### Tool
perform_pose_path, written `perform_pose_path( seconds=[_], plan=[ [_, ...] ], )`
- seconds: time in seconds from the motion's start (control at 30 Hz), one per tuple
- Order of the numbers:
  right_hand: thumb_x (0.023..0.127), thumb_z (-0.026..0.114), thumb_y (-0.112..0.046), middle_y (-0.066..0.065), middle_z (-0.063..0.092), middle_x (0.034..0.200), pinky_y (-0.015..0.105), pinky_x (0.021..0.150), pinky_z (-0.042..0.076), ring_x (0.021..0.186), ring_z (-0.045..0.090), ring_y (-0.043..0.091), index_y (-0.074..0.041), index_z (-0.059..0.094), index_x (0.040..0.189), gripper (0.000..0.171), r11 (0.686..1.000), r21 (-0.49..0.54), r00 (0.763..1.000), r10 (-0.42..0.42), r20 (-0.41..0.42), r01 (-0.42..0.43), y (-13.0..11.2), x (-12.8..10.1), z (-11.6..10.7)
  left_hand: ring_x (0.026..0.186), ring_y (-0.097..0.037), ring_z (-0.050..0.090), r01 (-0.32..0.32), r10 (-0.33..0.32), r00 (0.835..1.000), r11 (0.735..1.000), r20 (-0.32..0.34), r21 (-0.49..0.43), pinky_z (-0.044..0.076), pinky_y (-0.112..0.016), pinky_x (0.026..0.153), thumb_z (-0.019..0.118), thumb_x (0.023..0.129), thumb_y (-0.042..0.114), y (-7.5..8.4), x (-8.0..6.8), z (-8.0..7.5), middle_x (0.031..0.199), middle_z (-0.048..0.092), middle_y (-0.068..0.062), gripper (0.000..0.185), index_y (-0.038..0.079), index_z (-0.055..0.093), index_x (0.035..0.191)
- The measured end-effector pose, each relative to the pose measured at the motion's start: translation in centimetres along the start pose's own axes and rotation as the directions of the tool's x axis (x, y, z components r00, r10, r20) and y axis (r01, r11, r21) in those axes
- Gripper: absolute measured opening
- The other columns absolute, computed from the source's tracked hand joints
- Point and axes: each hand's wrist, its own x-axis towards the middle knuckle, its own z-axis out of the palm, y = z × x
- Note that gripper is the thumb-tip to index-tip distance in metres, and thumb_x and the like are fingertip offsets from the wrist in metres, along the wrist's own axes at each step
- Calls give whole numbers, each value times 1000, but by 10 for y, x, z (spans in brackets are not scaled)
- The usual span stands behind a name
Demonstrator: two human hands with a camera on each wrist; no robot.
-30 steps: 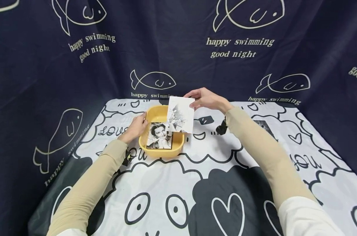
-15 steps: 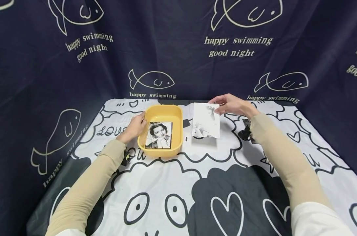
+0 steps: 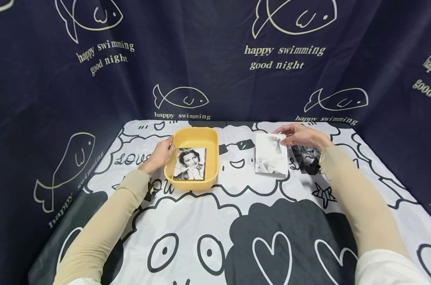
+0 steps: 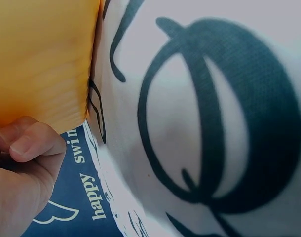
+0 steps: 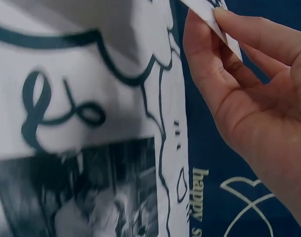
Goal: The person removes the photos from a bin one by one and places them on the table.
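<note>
**Head view: two hands on a printed cloth, walled in by dark fish curtains**

Head view shows my table covered by a white cloth (image 3: 215, 209) with black cartoon drawings: eyes, hearts, a star, looping letters. Dark blue curtain (image 3: 208, 59) printed with fish outlines and "happy swimming good night" hangs at 12 o'clock and wraps round both sides.

My left hand (image 3: 161, 153) rests against the outer wall of a yellow tub (image 3: 192, 184) at about 11 o'clock; its fingers are loosely bent against the plastic, thumb tucked, gripping nothing that I can see. A portrait photo (image 3: 190, 164) lies flat inside the tub.

My right hand (image 3: 302, 136), at about 1 o'clock, pinches the far edge of a pale photo (image 3: 270, 153) between thumb and fingers, the print low over the cloth. Just beside it, partly under my wrist, a dark photo (image 3: 306, 155) lies flat on the cloth, well apart from the tub.
</note>
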Motion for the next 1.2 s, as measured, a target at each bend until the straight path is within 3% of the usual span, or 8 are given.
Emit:
perform_pose_path(
  seconds=[0.07,0.13,0.37,0.53,0.63,0.73,1.0,1.2],
  plan=[
    [89,63,0,-4,59,110,28,78,54,81,57,8,1,46,139,53,1000,13,1000,-1,4,1,5,-2,-3,59,-20,49,3,-3,1000,1000,0,-8,48,-32,62,38,99,7,-1,0,0,144,41,-31,54,-8,25,149],
    [89,62,2,-4,60,110,27,77,55,82,59,8,3,44,139,54,1000,19,1000,-5,15,5,9,-4,-6,64,-26,53,6,-6,1000,1000,2,-12,51,-37,65,37,99,8,-1,-1,0,142,43,-32,54,-7,24,149],
    [86,62,7,-2,63,88,28,67,54,68,54,9,6,41,141,59,1000,-3,1000,13,11,-13,17,-3,-5,97,-36,61,-1,1,1000,1000,-7,0,51,-46,91,37,98,7,-6,-4,1,146,38,-32,54,-9,25,148],
    [81,64,9,13,65,105,29,67,55,72,58,10,7,46,137,58,996,-85,998,20,-60,-25,19,-1,1,85,-33,61,-10,10,1000,1000,-17,2,52,-43,82,37,97,7,-6,-4,1,142,42,-33,54,-9,25,148],
    [80,65,9,24,55,118,28,68,56,72,59,10,7,50,134,57,985,-174,995,1,-99,-19,19,0,7,77,-31,59,-7,7,1000,1000,-15,9,52,-41,76,37,97,8,-5,-4,1,139,46,-33,55,-9,26,148],
    [80,65,8,25,48,119,28,66,56,70,59,12,4,54,131,53,962,-272,990,-26,-140,-13,21,2,13,72,-28,57,-2,2,1000,1000,-12,11,51,-39,72,37,97,8,-4,-3,1,139,47,-33,55,-8,26,148],
    [74,65,9,13,48,82,25,56,49,57,56,14,4,62,122,47,881,-473,968,-135,-212,19,25,7,22,69,-27,57,-4,4,1000,1000,-9,9,50,-36,67,38,98,7,-2,-2,1,136,49,-34,54,-8,26,148],
    [74,65,7,-1,36,64,26,58,37,57,37,13,2,64,121,47,847,-531,964,-143,-224,2,26,8,26,84,-31,61,-3,3,1000,1000,-10,11,52,-41,78,38,98,7,-1,-2,0,139,47,-32,54,-7,26,149]
  ],
)
